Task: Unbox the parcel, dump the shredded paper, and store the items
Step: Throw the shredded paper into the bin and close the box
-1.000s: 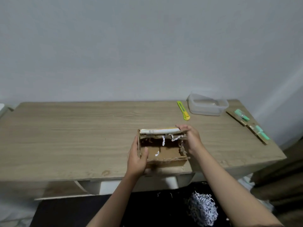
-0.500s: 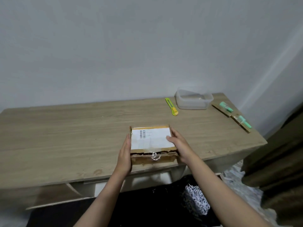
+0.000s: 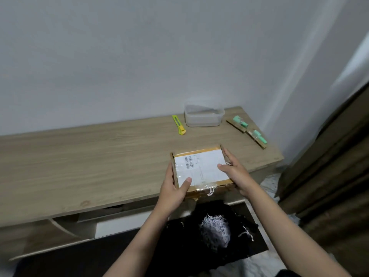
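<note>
Parcel box (image 3: 201, 170): label side up, at the near edge of the tabletop (image 3: 99, 156), its near side overhanging the edge. A few shreds of white paper hang from that near side (image 3: 210, 191). Directly below, on the floor, a black bag (image 3: 215, 232) holds a heap of shredded paper (image 3: 214, 230). Judgement: box is held over the bag so that loose shreds drop into it, not onto the tabletop; dumping looks mostly done.

Left hand (image 3: 173, 186): clamped on the box's left near corner, thumb on top of the label, fingers hidden under or behind the side wall. Right hand (image 3: 234, 172): fingers lie straight along the right side, thumb across the label; palm supports the right near corner. Both forearms reach forward from below the frame, box braced between them.

Further back: yellow utility knife (image 3: 179, 125), clear plastic container (image 3: 203, 116), and two green items on card backing (image 3: 247, 131), well apart from the box. Judgement: items await storing, likely in the container.
</note>
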The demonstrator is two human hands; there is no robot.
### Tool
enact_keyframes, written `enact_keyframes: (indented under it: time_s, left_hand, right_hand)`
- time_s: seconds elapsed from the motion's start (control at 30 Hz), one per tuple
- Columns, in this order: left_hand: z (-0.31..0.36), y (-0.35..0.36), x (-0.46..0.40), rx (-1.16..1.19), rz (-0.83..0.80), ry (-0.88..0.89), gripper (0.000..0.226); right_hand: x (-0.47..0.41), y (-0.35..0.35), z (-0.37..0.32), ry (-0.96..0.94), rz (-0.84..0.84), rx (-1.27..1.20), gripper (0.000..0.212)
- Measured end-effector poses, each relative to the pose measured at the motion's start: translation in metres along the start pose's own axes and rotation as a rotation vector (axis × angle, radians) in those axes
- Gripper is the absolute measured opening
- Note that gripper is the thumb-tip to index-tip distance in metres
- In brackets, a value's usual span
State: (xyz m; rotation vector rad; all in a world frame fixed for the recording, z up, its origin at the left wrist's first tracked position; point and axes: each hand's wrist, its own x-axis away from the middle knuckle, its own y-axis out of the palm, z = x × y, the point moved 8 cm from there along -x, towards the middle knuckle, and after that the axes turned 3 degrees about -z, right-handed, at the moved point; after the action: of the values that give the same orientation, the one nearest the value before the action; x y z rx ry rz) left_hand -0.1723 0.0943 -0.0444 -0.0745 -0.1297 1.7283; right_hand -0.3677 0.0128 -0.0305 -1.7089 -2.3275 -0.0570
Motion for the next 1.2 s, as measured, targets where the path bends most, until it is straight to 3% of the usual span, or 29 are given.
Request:
enact_keyframes:
  time_s: [0.23,0.37,0.47,0.73,0.87,1.0,1.07,1.2]
  left_hand:
    - [0.0,0.13,0.038,0.011,-0.198,-0.021,0.072]
    - [-0.031,0.166,0.059,-0.106,-0.151,-0.105,0.062]
    - [-0.072,0.176,0.074,-0.267,-0.138,-0.281,0.071]
    - [-0.129,0.158,0.077,-0.296,-0.094,-0.485,0.053]
    - [-0.144,0.152,0.065,-0.326,-0.197,-0.55,0.058]
    - [-0.136,0.146,0.048,-0.431,-0.171,-0.489,0.06]
    - [-0.115,0.147,0.041,-0.446,-0.16,-0.383,0.047]
    - [-0.07,0.148,0.03,-0.498,-0.144,-0.096,0.051]
  right_hand:
    - [0.056,-0.121,0.058,0.124,0.128,-0.159,0.067]
    - [0.08,-0.15,0.101,0.172,0.156,-0.186,0.066]
    - [0.086,-0.156,0.137,0.208,0.177,-0.18,0.063]
    - [0.073,-0.116,0.193,0.307,0.171,-0.087,0.058]
    - [0.057,-0.103,0.199,0.328,0.196,0.071,0.058]
    - [0.047,-0.106,0.192,0.337,0.229,0.185,0.058]
    - [0.041,-0.114,0.177,0.305,0.275,0.255,0.048]
    - [0.036,-0.129,0.13,0.113,0.46,0.328,0.03]
